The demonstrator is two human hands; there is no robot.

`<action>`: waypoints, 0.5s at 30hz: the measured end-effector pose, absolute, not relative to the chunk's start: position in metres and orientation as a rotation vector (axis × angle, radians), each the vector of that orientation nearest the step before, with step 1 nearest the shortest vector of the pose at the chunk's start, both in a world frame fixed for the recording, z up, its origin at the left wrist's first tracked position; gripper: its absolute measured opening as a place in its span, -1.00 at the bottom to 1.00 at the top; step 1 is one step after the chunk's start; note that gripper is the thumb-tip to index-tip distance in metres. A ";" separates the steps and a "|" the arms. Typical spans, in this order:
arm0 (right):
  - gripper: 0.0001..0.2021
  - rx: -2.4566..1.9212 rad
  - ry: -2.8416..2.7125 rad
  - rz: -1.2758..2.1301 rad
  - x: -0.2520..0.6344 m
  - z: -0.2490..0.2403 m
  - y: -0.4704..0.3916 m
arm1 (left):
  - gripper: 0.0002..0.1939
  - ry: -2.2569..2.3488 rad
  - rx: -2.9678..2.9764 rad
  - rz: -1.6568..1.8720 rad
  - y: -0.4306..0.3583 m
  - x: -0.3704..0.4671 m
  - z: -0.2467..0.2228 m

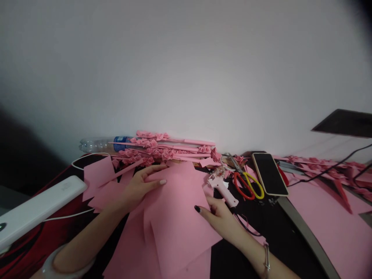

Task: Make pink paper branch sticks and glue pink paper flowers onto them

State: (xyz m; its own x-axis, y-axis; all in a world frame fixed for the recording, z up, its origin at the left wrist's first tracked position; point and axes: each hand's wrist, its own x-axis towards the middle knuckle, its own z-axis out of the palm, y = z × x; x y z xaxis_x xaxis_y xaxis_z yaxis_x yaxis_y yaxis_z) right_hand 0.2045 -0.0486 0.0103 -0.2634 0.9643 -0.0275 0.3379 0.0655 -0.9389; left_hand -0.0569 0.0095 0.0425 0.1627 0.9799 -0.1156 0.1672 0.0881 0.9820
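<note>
Pink paper sheets (180, 217) lie loosely stacked in the middle, the top one slightly curved. My left hand (147, 182) grips the upper left edge of the paper, thumb on top and fingers partly behind it. On the right edge, my right hand (217, 217) holds the paper with its dark-nailed thumb over the surface; its other fingers are partly hidden underneath. A pink glue gun (223, 190) rests just beyond my right hand. Beside it are scissors (247, 182) with one red and one yellow handle.
A phone (270, 174) lies right of the scissors. Pink paper flowers (162, 151) and a plastic bottle (100, 145) line the wall. At left sits a white elongated device (43, 205) with a cable. More pink paper (328, 224) and a dark cable are at right.
</note>
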 end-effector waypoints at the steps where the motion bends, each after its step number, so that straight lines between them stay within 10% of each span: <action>1: -0.66 -1.321 -1.670 1.217 0.204 0.009 -0.049 | -0.41 1.203 1.295 0.911 0.010 -0.057 0.042; 15: -0.60 -1.288 -1.446 1.162 0.203 0.009 -0.042 | -0.58 1.050 1.138 0.693 0.003 -0.055 0.023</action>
